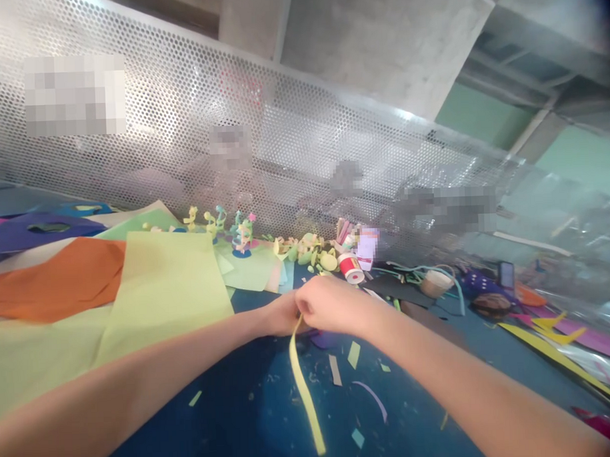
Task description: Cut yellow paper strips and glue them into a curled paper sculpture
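Observation:
My right hand point(332, 306) is closed, with curled fingers, at the top end of a narrow yellow strip point(305, 392). The strip hangs down from between my hands in a slight curve over the blue table. My left hand point(281, 314) is closed against the right one at the same end of the strip; its fingertips are mostly hidden behind the right hand. Just beyond my hands lies a red and white cylindrical container point(351, 268) on its side. A small purple piece point(325, 339) shows on the table beneath my hands.
Large yellow sheets point(161, 287) and an orange sheet point(61, 280) cover the left side. Small colourful figures point(242, 236) stand along a perforated metal screen point(181, 113). Scraps dot the blue table point(231, 418). A cup point(437, 282), phone point(507, 275) and coloured sheets lie right. People are behind the screen.

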Motion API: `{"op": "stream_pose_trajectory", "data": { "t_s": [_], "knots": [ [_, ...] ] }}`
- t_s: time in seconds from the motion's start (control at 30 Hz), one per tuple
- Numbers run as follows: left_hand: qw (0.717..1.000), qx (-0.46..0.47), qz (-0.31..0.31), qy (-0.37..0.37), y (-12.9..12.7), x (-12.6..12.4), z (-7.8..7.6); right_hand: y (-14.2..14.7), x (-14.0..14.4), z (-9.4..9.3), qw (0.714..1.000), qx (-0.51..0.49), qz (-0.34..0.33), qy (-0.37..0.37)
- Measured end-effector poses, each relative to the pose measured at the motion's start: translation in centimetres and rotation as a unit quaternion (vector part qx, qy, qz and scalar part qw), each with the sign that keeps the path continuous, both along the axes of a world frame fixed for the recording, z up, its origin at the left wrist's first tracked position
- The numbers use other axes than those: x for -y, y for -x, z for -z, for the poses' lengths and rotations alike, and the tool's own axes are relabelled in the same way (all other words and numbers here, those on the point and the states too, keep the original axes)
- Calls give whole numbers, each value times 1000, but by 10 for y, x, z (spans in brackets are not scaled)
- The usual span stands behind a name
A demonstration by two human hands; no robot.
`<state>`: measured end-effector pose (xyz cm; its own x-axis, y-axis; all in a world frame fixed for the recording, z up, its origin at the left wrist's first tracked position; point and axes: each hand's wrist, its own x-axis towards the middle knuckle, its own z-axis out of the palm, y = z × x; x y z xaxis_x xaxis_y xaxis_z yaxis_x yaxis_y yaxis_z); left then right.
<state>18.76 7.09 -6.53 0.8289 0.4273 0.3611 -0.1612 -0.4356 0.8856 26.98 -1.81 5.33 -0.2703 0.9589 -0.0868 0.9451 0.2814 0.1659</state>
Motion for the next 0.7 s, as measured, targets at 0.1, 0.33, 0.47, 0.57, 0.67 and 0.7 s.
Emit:
{"op": "stream_pose_trajectory", "data": {
  "t_s": [0.1,0.33,0.47,0.57,0.67,0.7],
  "knots": [
    [998,-16,24,-61,3,1,-5,-11,-16,-11,988,-77,66,114],
    [982,-16,46,-182,4,1,-10,-27,-34,-29,950,-184,70,244],
    [986,-11,57,-153,5,0,-10,-38,-38,-20,919,-270,72,277],
    [984,10,66,-167,6,1,-12,-53,-39,-8,820,-449,139,325],
    [980,6,43,-193,7,2,-14,-71,-36,4,717,-590,205,310],
    [980,-3,27,-198,7,2,-15,-77,-35,8,702,-614,219,289]
  ]
}}
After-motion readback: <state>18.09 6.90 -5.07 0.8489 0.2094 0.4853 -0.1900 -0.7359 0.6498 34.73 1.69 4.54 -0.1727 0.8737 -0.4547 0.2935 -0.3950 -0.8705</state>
